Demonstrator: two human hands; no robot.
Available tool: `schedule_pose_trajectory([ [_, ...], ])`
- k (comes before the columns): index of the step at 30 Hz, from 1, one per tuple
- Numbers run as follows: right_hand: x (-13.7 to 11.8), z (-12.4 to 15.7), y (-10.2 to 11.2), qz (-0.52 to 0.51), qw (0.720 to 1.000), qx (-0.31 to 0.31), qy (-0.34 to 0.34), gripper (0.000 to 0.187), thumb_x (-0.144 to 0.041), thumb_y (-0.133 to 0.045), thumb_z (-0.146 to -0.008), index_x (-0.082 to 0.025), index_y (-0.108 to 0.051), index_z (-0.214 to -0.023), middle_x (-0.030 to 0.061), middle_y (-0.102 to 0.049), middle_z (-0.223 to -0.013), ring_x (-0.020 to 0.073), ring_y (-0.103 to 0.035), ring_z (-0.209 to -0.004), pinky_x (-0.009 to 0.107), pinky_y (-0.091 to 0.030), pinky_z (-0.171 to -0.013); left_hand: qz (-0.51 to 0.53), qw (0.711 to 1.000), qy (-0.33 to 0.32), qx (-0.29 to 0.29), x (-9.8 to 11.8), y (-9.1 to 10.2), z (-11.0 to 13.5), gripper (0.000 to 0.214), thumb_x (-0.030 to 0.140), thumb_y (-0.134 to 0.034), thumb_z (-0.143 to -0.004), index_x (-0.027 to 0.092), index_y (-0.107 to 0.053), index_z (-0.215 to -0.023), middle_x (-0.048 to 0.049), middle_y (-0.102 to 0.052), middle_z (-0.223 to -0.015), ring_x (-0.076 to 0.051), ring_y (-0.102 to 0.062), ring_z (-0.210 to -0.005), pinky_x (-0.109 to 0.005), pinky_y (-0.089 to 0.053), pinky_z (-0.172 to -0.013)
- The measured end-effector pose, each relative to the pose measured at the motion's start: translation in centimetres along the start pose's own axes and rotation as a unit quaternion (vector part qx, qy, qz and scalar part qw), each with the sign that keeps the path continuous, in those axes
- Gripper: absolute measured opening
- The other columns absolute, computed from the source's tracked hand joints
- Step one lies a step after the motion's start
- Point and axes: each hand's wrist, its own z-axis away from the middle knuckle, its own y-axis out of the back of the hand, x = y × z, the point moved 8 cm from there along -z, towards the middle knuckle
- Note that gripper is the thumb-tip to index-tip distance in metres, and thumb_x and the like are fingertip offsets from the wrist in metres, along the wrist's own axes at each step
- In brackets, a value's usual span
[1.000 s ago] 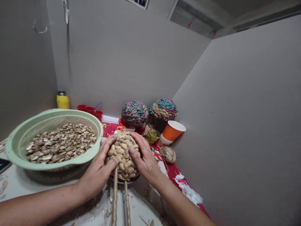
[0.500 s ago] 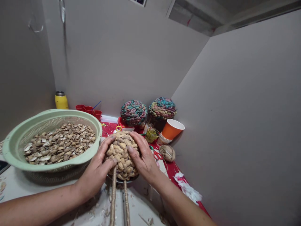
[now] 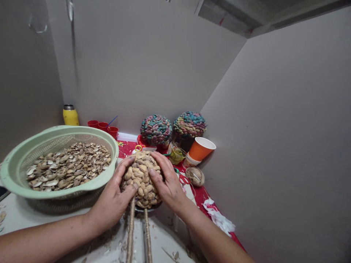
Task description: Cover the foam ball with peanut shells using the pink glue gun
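Note:
Between my two hands is a ball covered in peanut shells (image 3: 142, 179), tan and rounded. My left hand (image 3: 117, 190) cups its left side, thumb low on the front. On the right side my right hand (image 3: 167, 180) wraps over it, with the thumb on the front. Two wrapped, cord-like rods (image 3: 131, 233) run from the underside of the ball toward me. Part of a dark bowl rim (image 3: 148, 209) shows beneath the ball; the rest is hidden.
A green colander (image 3: 12, 184) of shell halves stands left. Behind are a yellow bottle (image 3: 70, 116), red cups (image 3: 103, 126) and two coloured balls (image 3: 156, 129) (image 3: 189, 125). At right are an orange cup (image 3: 201, 149), twine (image 3: 195, 176), red scissors (image 3: 183, 179) and crumpled white tissue (image 3: 221, 219).
Both hands keep the same hold on the ball. The whole view has shifted very slightly; nothing else has visibly moved.

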Motion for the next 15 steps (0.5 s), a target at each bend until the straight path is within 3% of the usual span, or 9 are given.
schedule_pose_trajectory([
  [15,0.05,0.04,-0.11,0.003,1.0,-0.001,-0.002,0.043,-0.042,-0.042,-0.102,-0.022,-0.045,-0.14,0.0094,-0.049,-0.142,0.0215,-0.041,-0.134,0.041,-0.033,-0.115,0.017,1.0,-0.001,0.002,0.11,-0.06,0.14,0.06,0.025,-0.059,-0.082,0.022,-0.044,-0.14,-0.0092,-0.044,-0.152,-0.028,-0.035,-0.143,-0.046,-0.022,-0.122],
])
